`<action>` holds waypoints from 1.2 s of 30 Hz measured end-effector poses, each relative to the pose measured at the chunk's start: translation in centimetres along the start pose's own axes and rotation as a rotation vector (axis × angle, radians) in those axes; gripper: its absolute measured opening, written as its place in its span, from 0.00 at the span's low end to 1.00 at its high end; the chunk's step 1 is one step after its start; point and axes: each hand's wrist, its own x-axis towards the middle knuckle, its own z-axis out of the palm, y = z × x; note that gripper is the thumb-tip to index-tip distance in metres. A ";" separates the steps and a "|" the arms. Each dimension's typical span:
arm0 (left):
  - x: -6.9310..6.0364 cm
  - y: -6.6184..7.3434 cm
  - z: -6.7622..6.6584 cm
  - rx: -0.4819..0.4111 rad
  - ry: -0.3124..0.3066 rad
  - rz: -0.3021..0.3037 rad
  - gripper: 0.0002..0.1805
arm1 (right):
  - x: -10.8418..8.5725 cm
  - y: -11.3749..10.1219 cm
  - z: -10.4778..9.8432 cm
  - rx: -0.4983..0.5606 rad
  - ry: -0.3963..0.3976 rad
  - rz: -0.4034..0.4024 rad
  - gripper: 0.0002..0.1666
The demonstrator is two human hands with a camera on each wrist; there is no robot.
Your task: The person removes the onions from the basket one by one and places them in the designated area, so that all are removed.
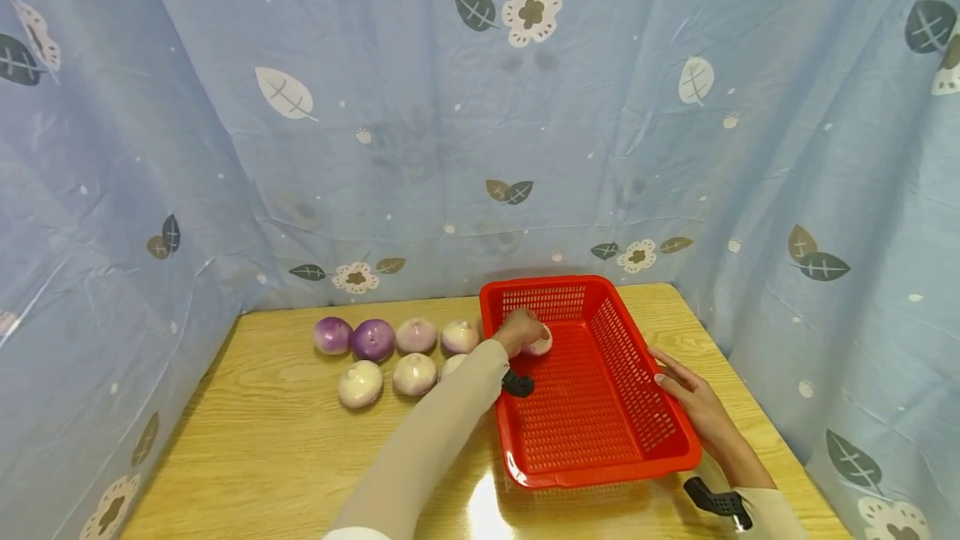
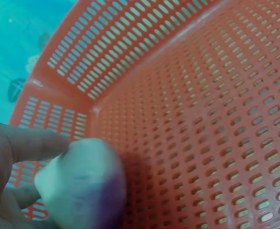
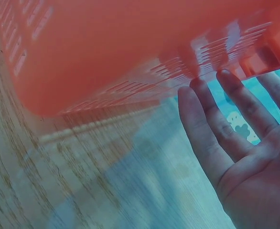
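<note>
A purple-and-white turnip (image 2: 90, 183) is held between the thumb and fingers of my left hand (image 1: 521, 330), inside the far left corner of a red plastic basket (image 1: 592, 473). In the left wrist view its pale pointed end faces the hand and its purple part faces away. My right hand (image 1: 697, 402) is at the basket's right side. In the right wrist view its extended fingers (image 3: 192, 112) touch the basket's outer wall; the palm holds nothing. Left of the basket, several more turnips (image 1: 415, 375) lie in two rows, one partly hidden by the left sleeve.
The wooden table (image 1: 270, 440) carries the basket and turnips. A blue patterned curtain (image 1: 420, 148) hangs behind it and along both sides. The basket's perforated floor (image 1: 577, 407) shows through slots.
</note>
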 end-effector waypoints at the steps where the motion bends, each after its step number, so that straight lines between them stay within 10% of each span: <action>1: 0.1 -0.1 0.1 0.006 -0.003 -0.007 0.29 | 0.0 0.0 0.0 0.002 -0.001 0.000 0.35; 11: 0.3 -0.5 0.4 -0.072 -0.032 -0.036 0.27 | 0.1 0.1 -0.1 0.005 -0.005 -0.003 0.34; 36: -5.6 -0.1 -0.7 -0.239 -0.152 0.264 0.30 | -0.1 -0.2 0.4 0.004 0.027 0.030 0.35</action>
